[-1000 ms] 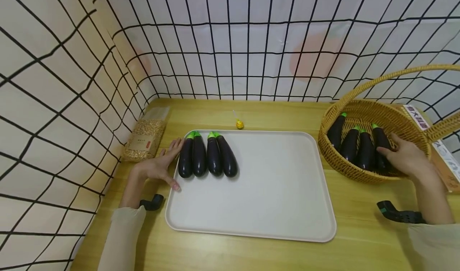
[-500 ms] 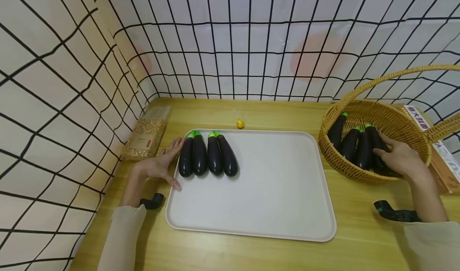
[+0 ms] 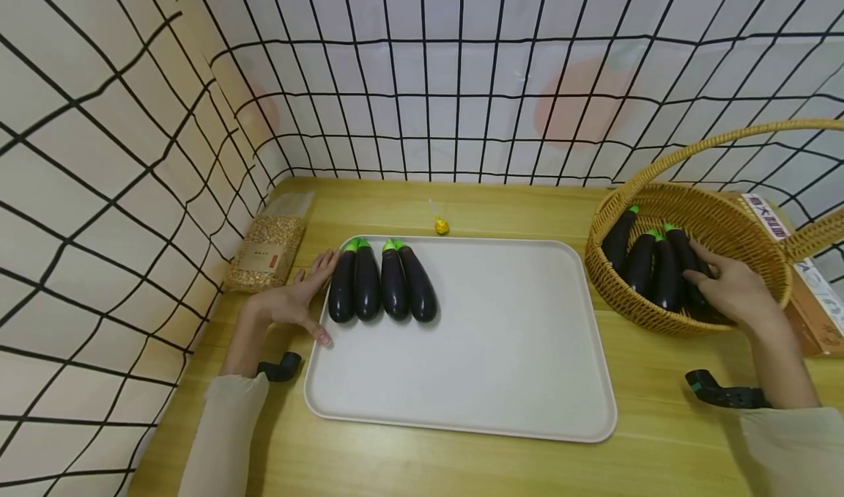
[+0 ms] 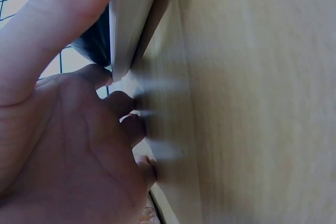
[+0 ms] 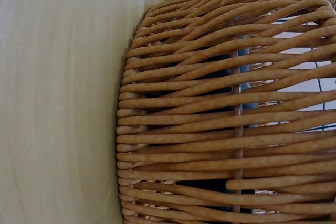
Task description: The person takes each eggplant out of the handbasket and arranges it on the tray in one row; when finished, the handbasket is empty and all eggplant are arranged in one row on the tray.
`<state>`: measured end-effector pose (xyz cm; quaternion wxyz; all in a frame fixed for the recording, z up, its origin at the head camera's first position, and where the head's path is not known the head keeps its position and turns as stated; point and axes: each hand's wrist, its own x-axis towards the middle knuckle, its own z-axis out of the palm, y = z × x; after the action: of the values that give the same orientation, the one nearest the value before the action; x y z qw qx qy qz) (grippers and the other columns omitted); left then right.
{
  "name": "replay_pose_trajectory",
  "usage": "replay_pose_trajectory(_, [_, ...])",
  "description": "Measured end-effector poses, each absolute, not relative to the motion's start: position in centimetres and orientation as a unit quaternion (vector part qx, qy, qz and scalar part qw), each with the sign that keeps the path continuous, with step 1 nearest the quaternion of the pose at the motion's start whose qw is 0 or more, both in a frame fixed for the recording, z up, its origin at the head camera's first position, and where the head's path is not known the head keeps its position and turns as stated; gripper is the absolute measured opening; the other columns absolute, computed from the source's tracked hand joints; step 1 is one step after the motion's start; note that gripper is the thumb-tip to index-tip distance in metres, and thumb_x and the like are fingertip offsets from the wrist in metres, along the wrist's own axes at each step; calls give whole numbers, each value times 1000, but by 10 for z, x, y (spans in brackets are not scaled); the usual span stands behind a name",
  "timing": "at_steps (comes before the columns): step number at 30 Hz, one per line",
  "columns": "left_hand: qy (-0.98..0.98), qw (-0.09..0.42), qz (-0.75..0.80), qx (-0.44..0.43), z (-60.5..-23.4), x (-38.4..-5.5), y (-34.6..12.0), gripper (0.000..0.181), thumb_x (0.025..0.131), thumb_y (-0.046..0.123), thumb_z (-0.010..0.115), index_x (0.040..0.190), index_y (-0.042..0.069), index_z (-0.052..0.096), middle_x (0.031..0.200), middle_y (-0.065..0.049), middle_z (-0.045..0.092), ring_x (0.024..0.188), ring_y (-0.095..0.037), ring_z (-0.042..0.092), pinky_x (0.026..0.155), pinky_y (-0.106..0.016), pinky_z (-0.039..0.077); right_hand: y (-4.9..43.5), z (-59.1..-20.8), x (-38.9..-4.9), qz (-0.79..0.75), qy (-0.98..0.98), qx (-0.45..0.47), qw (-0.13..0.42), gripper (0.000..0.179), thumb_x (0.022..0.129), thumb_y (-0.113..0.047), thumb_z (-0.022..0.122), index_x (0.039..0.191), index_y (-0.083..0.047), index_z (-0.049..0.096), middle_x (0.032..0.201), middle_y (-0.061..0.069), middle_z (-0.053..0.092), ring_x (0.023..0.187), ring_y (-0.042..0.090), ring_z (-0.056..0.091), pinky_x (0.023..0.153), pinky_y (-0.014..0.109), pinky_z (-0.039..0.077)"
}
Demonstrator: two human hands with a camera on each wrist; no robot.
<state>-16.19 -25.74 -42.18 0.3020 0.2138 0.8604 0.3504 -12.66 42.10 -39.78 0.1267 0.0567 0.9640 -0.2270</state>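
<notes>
My right hand (image 3: 741,289) reaches into a wicker basket (image 3: 732,218) at the right of the head view. Thumb and fingers grip the rightmost eggplant (image 3: 683,249) there, beside several others (image 3: 638,262) with green caps. The right wrist view is filled by the basket's woven side (image 5: 189,129), which hides that hand. On the left, my left hand (image 3: 293,304) spreads along the edge of a white tray (image 3: 514,343), its thumb over the rim and its fingers straight (image 4: 122,102). Several eggplants (image 3: 394,288) lie side by side in the tray's upper left, caps pointing away.
A bag of grains (image 3: 264,251) lies left of the tray. Behind the tray is a small yellow-wrapped lollipop (image 3: 441,226). A flat printed box (image 3: 814,299) sits under the basket's right side. Black wire grid (image 3: 455,97) borders the table's back and left.
My right hand has shifted slightly left inside the basket, and the eggplant in it has moved left against its neighbours. My left hand stays at the tray edge.
</notes>
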Motion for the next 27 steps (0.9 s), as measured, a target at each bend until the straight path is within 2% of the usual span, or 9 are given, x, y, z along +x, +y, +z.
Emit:
replay_pose_trajectory(4, [862,301,347,214,-422,-162,-258,156,62,30,100,165,12,-17,167,-22,-33,155,-42,-32,122,-69,-21,418,-398,-128,-219,969,59,94,65,110,-33,42,160,3,18,137,56,36,89,47,53,66,39,39])
replay_pose_trajectory(9, [861,302,350,213,-422,-163,-258,156,62,30,100,165,13,-17,167,-21,-33,154,-41,-32,121,-70,-20,416,-396,-125,-226,969,68,78,65,111,-37,41,162,-2,19,138,54,40,69,33,54,57,34,35])
replay_pose_trajectory(13, [859,300,355,215,-422,-164,-257,156,62,29,100,165,13,-17,167,-21,-33,154,-42,-32,121,-71,-20,412,-389,-118,-227,969,89,49,65,110,-40,42,163,-7,22,134,50,48,69,37,55,54,36,36])
replay_pose_trajectory(16, [860,299,354,216,-422,-164,-257,157,62,30,100,165,13,-17,167,-21,-33,155,-42,-32,121,-70,-20,404,-380,-112,-238,966,101,24,65,110,-42,43,164,-14,22,95,39,58,60,31,50,49,37,35])
replay_pose_trajectory(19, [861,299,351,215,-422,-164,-257,157,62,31,100,165,13,-17,167,-21,-33,155,-42,-31,122,-69,-20,396,-368,-101,-260,959,111,8,64,109,-44,44,165,-21,21,82,25,53,56,21,39,48,34,31])
replay_pose_trajectory(22, [861,299,352,214,-422,-163,-257,157,62,30,100,165,13,-17,167,-21,-33,155,-42,-31,122,-69,-20,391,-356,-86,-283,953,105,1,62,109,-43,47,164,-29,22,100,26,57,61,19,34,51,34,28])
replay_pose_trajectory(23, [860,299,354,213,-422,-163,-257,157,62,29,100,165,12,-17,167,-22,-33,155,-42,-31,122,-69,-20,391,-353,-81,-288,952,100,-2,61,109,-41,49,164,-31,24,106,19,60,62,18,35,52,34,27])
replay_pose_trajectory(25, [858,301,360,210,-421,-163,-257,156,62,28,100,165,12,-17,167,-22,-33,154,-42,-31,122,-69,-21,391,-348,-70,-294,952,88,2,61,108,-37,53,163,-34,26,103,1,60,66,16,37,55,33,27])
replay_pose_trajectory(27, [857,302,362,208,-421,-162,-258,156,62,27,100,165,13,-17,167,-22,-33,154,-42,-32,122,-69,-21,391,-342,-60,-293,953,73,21,63,107,-35,56,163,-33,27,109,0,61,75,16,46,62,34,35])
